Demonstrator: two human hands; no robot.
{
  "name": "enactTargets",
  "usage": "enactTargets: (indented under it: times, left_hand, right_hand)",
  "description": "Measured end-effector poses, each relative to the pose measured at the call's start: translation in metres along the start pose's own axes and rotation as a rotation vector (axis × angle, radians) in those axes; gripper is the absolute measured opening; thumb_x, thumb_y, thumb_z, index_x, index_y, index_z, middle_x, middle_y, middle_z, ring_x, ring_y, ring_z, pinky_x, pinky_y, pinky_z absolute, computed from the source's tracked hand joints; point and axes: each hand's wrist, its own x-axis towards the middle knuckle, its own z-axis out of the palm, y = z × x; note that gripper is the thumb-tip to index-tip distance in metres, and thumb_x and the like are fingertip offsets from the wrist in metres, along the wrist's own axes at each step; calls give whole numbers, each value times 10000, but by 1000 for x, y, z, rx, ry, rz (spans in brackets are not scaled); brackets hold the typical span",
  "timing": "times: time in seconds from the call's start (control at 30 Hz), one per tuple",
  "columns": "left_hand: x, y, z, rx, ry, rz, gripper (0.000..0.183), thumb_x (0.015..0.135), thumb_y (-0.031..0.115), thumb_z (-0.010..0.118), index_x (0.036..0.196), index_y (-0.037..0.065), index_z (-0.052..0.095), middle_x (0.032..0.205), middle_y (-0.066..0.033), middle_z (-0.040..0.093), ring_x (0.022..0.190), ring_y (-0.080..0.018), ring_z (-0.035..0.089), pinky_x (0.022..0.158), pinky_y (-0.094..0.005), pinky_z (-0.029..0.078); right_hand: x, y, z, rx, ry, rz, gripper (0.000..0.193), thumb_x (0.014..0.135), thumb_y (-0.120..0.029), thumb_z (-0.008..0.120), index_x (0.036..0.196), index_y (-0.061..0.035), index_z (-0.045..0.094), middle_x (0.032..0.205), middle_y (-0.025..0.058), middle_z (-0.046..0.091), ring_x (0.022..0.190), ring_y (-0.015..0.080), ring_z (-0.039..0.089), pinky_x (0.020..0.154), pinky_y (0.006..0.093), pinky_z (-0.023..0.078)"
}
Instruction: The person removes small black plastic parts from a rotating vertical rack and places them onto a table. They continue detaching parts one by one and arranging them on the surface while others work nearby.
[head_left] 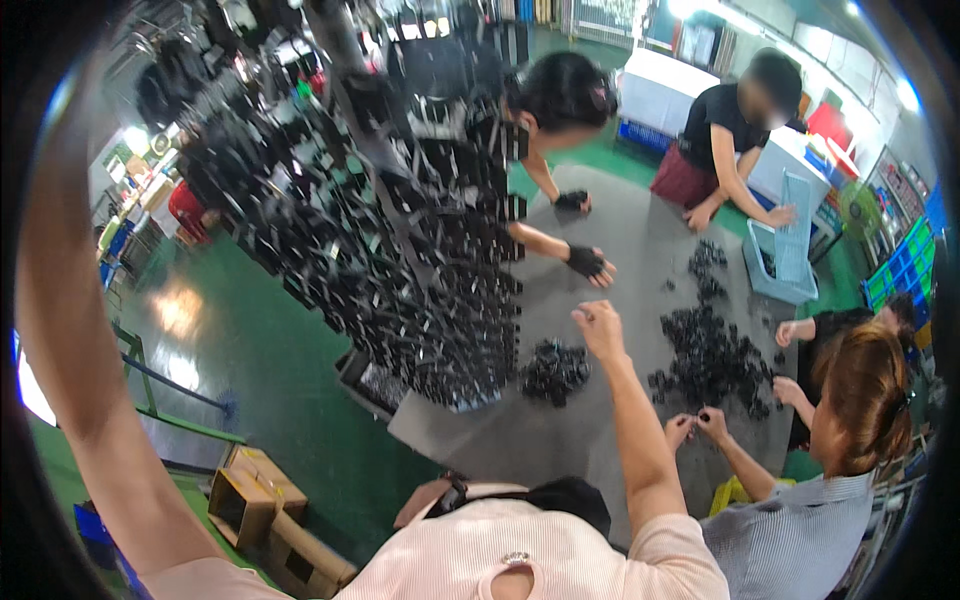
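Over the grey table [480, 445], my right hand [600, 328] is raised with its fingers drawn together; what they hold, if anything, is too small to make out. Just below and left of it lies a small pile of black parts [554, 373]. My left forearm [85, 330] reaches up along the left edge, and its hand is out of sight. A tall hanging rack [400, 240], densely hung with rows of small black pieces, fills the space between my arms. Its upper part is blurred.
A larger heap of black parts [705, 355] lies to the right. Co-workers sit around the table, one with black fingerless gloves [588, 263] beside the rack. A light-blue basket [780, 270] stands far right. Cardboard boxes [255, 495] sit on the green floor, lower left.
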Motion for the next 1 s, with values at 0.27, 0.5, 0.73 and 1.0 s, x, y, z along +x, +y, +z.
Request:
enactTargets:
  times: [0.27, 0.5, 0.73, 1.0]
  left_hand:
    - [21, -56, -23, -262, -301, 455, 828, 933, 356, 612, 1501, -57, 172, 1514, -320, 254, 1353, -422, 371, 1077, -511, 406]
    - [16, -74, -4, -367, -47, 485, 641, 921, 256, 613, 1468, 20, 374, 1436, -173, 455, 1326, -274, 423, 1105, -406, 336]
    - [9, -65, -9, -364, -46, 403, 533, 967, 239, 589, 1435, 37, 437, 1399, -131, 511, 1289, -202, 471, 1065, -338, 388]
    - [8, -60, -12, -345, -43, 417, 512, 958, 226, 592, 1411, 23, 468, 1379, -139, 536, 1270, -220, 496, 1062, -343, 391]
  right_hand:
    - [87, -244, -189, 933, 37, -703, 300, 989, -223, 552, 1113, 20, 675, 1022, 80, 695, 899, 139, 665, 834, 268, 518]
    - [146, -351, -188, 1556, -669, -660, 408, 1013, -316, 509, 1235, 21, 566, 1134, 142, 646, 986, 228, 658, 877, 373, 550]
    - [165, -371, -173, 1714, -961, -840, 276, 1007, -318, 521, 1012, -51, 591, 926, 65, 594, 972, 220, 610, 832, 407, 556]
    - [149, -379, -177, 1754, -1035, -899, 320, 1033, -326, 464, 817, -97, 524, 878, 43, 519, 903, 174, 514, 821, 315, 491]
